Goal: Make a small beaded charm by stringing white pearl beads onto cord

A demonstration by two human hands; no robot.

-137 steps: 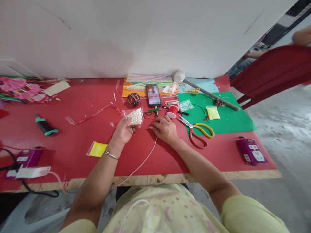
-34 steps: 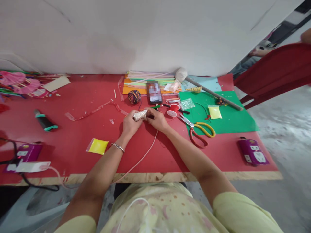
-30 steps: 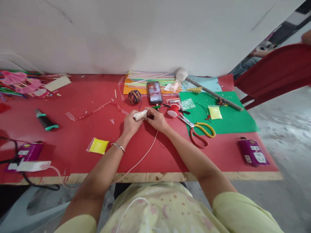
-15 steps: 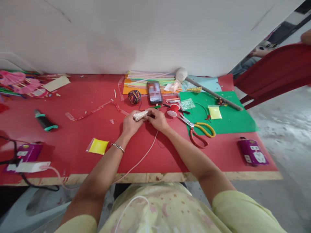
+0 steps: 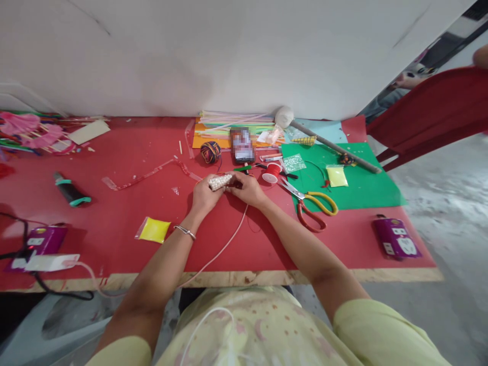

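At frame centre, the left hand (image 5: 204, 195) has its grip closed around a bag of white beads (image 5: 220, 181); the right hand (image 5: 247, 188) pinches its end, above the red tabletop (image 5: 125, 213)

On the desk (image 5: 114, 152), the left hand (image 5: 203, 195) and right hand (image 5: 247, 189) meet at mid-desk around a bead packet (image 5: 220, 181). Behind them lie a yarn ball (image 5: 211, 151) and, to its right, a phone (image 5: 242, 145), with a straw stack (image 5: 236, 121) behind both against the wall. Right of the hands sits a spool (image 5: 272, 173), then scissors (image 5: 312, 203) at the near edge of a paper sheet (image 5: 362, 188). A socket box (image 5: 396, 238) lies nearer, far right. Left of the hands lies a sachet (image 5: 153, 230), farther left a tool (image 5: 70, 192).
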